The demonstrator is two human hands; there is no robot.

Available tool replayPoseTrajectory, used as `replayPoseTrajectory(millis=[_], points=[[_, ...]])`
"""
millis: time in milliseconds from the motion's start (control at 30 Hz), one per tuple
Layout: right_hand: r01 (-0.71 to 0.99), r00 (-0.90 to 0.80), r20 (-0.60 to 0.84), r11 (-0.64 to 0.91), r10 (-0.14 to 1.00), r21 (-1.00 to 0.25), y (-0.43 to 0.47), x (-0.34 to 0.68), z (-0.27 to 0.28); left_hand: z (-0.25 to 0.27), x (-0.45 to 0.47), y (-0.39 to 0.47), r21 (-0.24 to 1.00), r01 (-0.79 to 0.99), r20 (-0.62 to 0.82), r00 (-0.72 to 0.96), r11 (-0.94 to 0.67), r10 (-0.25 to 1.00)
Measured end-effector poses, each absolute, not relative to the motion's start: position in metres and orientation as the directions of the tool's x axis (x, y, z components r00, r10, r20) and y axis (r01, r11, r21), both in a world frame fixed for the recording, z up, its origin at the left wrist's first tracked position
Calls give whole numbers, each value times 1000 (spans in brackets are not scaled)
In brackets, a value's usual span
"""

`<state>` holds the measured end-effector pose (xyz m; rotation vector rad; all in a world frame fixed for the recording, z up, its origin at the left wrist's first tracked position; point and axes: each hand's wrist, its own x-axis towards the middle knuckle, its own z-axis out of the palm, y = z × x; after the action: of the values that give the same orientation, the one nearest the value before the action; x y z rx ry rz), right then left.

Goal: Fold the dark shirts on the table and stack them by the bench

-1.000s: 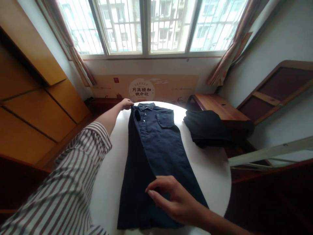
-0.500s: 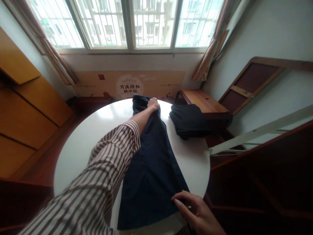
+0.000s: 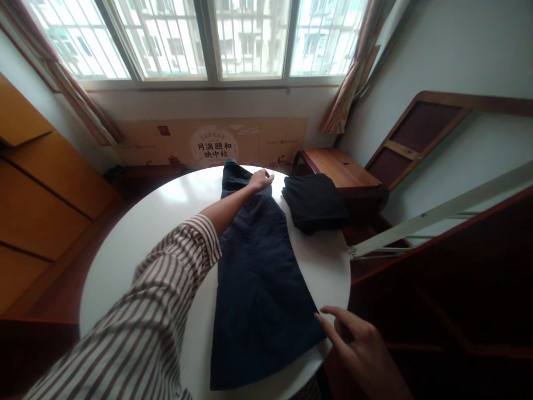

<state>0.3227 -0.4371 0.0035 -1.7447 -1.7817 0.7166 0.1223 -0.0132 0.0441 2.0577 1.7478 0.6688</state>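
A dark navy garment [image 3: 262,278], flared toward the near end like a skirt, lies spread lengthwise on a white round table [image 3: 137,250]. At its far, narrow end my left hand [image 3: 261,180] is closed on the cloth near the right edge, arm stretched out across the left side. My right hand [image 3: 362,339] is at the lower right edge, thumb and forefinger brought together on the cloth's border. Its other fingers are curled and partly hidden. A small flap of the garment sticks up at the far left corner.
A folded black cloth bundle [image 3: 314,203] lies on the table's right side. Beyond it stands a low wooden table [image 3: 339,166]. A pale metal rail [image 3: 441,208] slants in from the right, close to the table edge. Wooden cabinets [image 3: 37,194] stand at left.
My right hand has moved right and slightly up, drawing the garment's near right edge outward so the fold along that side lies flatter. My left hand stays at the far end.
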Motion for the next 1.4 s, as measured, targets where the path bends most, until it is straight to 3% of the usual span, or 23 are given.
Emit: replayPoseTrajectory(millis=[100,233,333,433,567,767,900,1033,1133,1267,1400], points=[[756,-57,244,201,968,-623,-428,319,-3,56,77,-29,525,834,165,99,-172,981],[757,-346,423,515,838,-402,-416,304,-4,51,14,-83,377,905,294,87,-199,952],[685,-605,300,675,737,-275,-410,290,-4,29,-11,-156,286,830,355,372,-479,857],[673,-680,142,690,719,-266,-410,285,-8,4,-21,-239,238,641,221,695,-729,684],[672,-702,60,688,710,-275,-421,295,-16,-6,-36,-326,240,664,19,726,-708,688],[634,-701,185,720,689,-283,-423,292,2,7,-60,-378,281,590,41,781,-757,623],[524,-730,295,783,616,-335,-382,246,31,7,-58,-341,349,535,178,769,-770,615],[357,-877,226,890,424,-285,-329,189,39,4,-38,-246,307,595,294,682,-742,669],[304,-925,151,918,348,-255,-306,162,25,3,-14,-169,236,726,194,616,-646,763],[332,-921,87,882,380,-334,-304,153,8,-2,14,-96,172,882,12,443,-439,896],[331,-915,77,845,397,-419,-310,157,10,-10,28,-50,169,948,-23,279,-272,960]])
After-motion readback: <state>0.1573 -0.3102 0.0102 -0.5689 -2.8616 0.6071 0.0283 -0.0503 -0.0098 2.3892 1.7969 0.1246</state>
